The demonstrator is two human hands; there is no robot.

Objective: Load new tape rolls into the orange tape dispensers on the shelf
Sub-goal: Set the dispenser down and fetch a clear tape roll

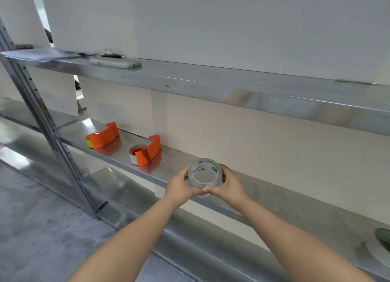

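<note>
Over the front edge of the middle shelf [175, 162], in the head view, a clear tape roll [205, 173] is held flat, its hole facing up, with the left hand [181, 184] and the right hand [230, 183] each curled round its outer rim and the thumbs meeting on the near side. Toward the shelf's left end stand the two orange holders: the near dispenser [146, 151] by the front edge and the far dispenser [103, 135] beyond it, closer to the upright post; both are well apart from the roll. Each looks to have a roll in it already, pale in the near one and yellowish in the far one, though how full they are cannot be told. If so, forcing the new roll in would jam it, so the old one likely has to come out first. The roll is glossy and gripped only at its rim, right above the edge; a slip as one hand lets go would drop it past the shelf to the level below. The shelf is smooth metal, so a dispenser pushed one-handed could skid toward the front edge. The clear tape's loose end may also be hard to find.
</note>
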